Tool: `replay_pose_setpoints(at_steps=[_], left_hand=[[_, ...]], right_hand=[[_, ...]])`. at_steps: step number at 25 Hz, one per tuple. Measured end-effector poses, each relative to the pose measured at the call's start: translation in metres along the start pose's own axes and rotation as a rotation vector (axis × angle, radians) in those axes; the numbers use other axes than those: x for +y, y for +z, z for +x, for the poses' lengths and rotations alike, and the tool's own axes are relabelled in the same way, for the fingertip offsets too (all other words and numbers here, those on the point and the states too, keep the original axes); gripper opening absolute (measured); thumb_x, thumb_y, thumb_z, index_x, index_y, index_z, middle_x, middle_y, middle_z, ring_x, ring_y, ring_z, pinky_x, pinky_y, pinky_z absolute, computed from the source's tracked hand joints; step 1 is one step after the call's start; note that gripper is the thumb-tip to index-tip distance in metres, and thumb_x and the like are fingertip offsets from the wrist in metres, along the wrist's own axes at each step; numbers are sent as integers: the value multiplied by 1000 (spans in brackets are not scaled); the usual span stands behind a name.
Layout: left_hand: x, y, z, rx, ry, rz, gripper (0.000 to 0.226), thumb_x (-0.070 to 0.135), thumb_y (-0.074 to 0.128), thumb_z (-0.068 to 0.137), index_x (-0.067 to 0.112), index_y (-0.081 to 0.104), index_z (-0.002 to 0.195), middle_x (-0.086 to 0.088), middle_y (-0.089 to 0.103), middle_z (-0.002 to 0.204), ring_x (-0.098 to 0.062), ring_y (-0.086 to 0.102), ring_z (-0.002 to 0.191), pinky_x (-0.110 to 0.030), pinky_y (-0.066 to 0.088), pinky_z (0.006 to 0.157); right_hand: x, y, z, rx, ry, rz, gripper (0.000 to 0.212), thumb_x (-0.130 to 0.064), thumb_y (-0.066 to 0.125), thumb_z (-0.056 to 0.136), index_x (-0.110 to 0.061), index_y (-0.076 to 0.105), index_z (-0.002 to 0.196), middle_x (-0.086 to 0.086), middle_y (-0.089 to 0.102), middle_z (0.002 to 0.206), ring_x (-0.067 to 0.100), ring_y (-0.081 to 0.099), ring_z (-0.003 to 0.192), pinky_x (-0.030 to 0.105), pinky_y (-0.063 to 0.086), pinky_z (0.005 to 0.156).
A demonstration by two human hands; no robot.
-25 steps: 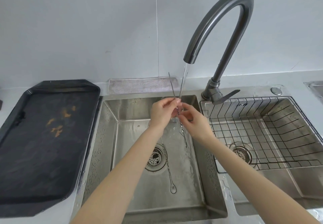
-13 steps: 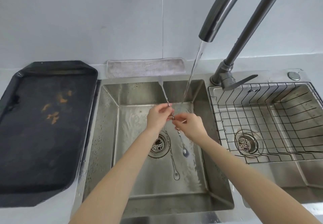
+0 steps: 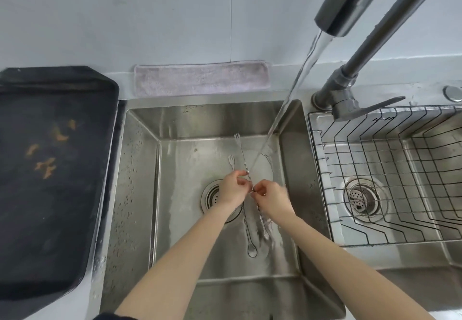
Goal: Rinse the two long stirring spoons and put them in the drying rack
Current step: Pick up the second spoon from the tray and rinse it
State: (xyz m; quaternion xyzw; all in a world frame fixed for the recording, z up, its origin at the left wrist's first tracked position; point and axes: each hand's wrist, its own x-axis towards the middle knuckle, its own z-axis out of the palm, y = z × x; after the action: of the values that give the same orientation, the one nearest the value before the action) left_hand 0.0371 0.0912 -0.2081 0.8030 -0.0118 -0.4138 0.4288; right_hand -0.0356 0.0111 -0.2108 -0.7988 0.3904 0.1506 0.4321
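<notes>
Over the left sink basin (image 3: 140, 169), under running water (image 3: 287, 99), left hand (image 3: 232, 188) and right hand (image 3: 271, 198) pinch two stirring spoons (image 3: 243, 159) with curled fingers (image 3: 241, 173); drying rack (image 3: 375, 169) sits right.

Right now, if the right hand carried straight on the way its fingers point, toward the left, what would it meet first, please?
The right hand pinches a stirring spoon; its fingers point at the left hand, which grips the same spoon close by. It would probably meet those fingers first, though depth between them is unclear from this view.
</notes>
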Motion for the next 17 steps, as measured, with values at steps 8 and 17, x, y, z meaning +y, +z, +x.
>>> replay_pose_setpoints(at_steps=[8, 17], left_hand=[[-32, 19, 11, -190, -68, 82, 40, 8, 40, 92, 8, 47, 131, -8, 65, 114, 1, 61, 97, -13, 44, 85], [-45, 26, 19, -230, -209, -78, 37, 14, 42, 92, 9, 49, 128, -14, 56, 129, -25, 54, 118, -42, 39, 107]], right_hand=[[25, 17, 15, -44, 168, -110, 19, -16, 54, 85, -13, 64, 101, 15, 67, 107, 32, 61, 100, 36, 50, 84], [33, 26, 18, -55, 209, -108, 24, -10, 49, 85, -13, 64, 104, 15, 66, 110, 32, 60, 103, 31, 47, 83]])
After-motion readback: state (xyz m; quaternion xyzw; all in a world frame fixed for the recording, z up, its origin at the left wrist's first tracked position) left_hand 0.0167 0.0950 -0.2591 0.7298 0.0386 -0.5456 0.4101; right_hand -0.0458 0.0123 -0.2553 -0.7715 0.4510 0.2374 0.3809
